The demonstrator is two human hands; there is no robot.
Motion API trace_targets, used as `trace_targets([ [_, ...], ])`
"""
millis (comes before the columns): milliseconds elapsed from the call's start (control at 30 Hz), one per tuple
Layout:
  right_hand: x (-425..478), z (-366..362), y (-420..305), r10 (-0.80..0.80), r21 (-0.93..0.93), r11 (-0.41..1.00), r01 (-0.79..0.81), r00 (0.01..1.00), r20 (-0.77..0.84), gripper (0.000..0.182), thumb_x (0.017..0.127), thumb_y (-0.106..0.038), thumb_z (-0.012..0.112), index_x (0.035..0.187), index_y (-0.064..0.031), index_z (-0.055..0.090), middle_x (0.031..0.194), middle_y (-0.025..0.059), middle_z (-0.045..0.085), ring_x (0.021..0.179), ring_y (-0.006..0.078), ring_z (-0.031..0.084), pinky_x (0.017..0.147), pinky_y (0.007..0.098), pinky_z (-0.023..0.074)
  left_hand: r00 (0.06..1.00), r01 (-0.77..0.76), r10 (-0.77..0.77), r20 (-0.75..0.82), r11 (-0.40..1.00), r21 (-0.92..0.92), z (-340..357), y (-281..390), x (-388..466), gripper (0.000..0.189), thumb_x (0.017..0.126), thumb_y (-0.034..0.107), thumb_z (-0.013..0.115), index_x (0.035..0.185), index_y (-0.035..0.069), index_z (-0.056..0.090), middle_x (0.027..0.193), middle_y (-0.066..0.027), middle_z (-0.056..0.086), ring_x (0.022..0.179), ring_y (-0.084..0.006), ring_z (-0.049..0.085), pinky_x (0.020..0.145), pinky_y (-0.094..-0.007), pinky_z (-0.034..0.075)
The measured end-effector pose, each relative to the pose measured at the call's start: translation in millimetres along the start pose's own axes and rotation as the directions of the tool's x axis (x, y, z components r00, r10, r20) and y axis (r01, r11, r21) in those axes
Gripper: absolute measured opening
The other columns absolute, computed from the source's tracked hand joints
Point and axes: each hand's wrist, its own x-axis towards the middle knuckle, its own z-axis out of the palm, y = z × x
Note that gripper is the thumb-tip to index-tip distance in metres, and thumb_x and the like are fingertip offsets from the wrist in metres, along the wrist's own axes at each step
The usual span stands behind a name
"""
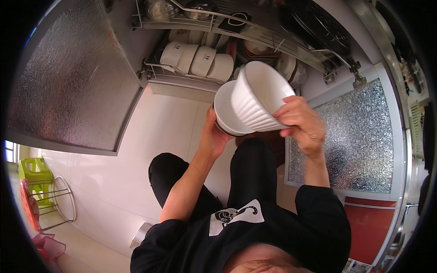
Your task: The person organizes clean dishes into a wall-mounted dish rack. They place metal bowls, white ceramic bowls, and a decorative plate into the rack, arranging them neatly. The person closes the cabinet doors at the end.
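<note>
My right hand point(302, 123) grips the rim of a white fluted bowl point(251, 105), which is tilted with its mouth towards the upper right. Beneath and to the left of it is a white round bowl point(223, 102) with a dark line near its rim, held from below in my left hand point(216, 136). The fluted bowl overlaps this lower bowl and hides part of its inside; whether the two touch I cannot tell. Just beyond my hands, several white bowls point(203, 61) lie on their sides in the lower wire rack point(170, 70) of a cabinet.
An upper wire rack point(211, 20) holds metal bowls point(199, 13) and dark pans point(314, 30). Textured glass doors stand swung out, one at left point(68, 75) and one at right point(344, 143). A green plastic stool point(36, 170) and a metal-framed stool point(65, 201) stand on the tiled floor point(136, 184).
</note>
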Motion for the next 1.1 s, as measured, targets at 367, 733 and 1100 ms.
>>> trace_targets([
  [367, -98.5, -70.8, 71.6, 0.748, 0.558, 0.652, -0.513, 0.554, -0.365, 0.034, 0.094, -0.022, 0.062, 0.109, 0.0081, 0.06, 0.106, 0.013, 0.064, 0.108, 0.0195, 0.055, 0.1, 0.0322, 0.0368, 0.979, -0.142, 0.132, -0.157, 0.989, -0.051, 22.1, 30.1, -14.4, 0.055, 0.1, 0.049, 0.029, 0.145, 0.018, 0.031, 0.148, -0.0105, 0.033, 0.135, -0.0377, 0.036, 0.099, -0.0627, 0.04],
  [733, -77.7, -12.8, 188.5, 0.963, 0.989, -0.111, 0.095, 0.257, 0.084, 0.033, 0.099, -0.022, 0.05, 0.127, -0.0047, 0.05, 0.134, 0.0086, 0.052, 0.127, 0.0267, 0.045, 0.109, 0.0485, 0.033, 0.977, -0.193, 0.176, -0.121, 0.972, -0.138, 13.2, 47.0, -15.2, 0.066, 0.095, 0.059, 0.039, 0.146, 0.018, 0.03, 0.149, -0.0127, 0.031, 0.132, -0.0396, 0.037, 0.099, -0.0628, 0.041],
  [1100, -7.2, 29.5, 344.0, 0.93, 0.919, -0.16, 0.361, 0.368, 0.017, 0.042, 0.103, -0.031, 0.039, 0.139, -0.0099, 0.043, 0.147, 0.0091, 0.038, 0.134, 0.028, 0.037, 0.11, 0.0463, 0.0307, 0.972, -0.226, 0.213, -0.1, 0.963, -0.144, 2.9, 43.7, -4.9, 0.065, 0.097, 0.057, 0.034, 0.147, 0.017, 0.027, 0.149, -0.0129, 0.033, 0.133, -0.0398, 0.038, 0.099, -0.0624, 0.041],
])
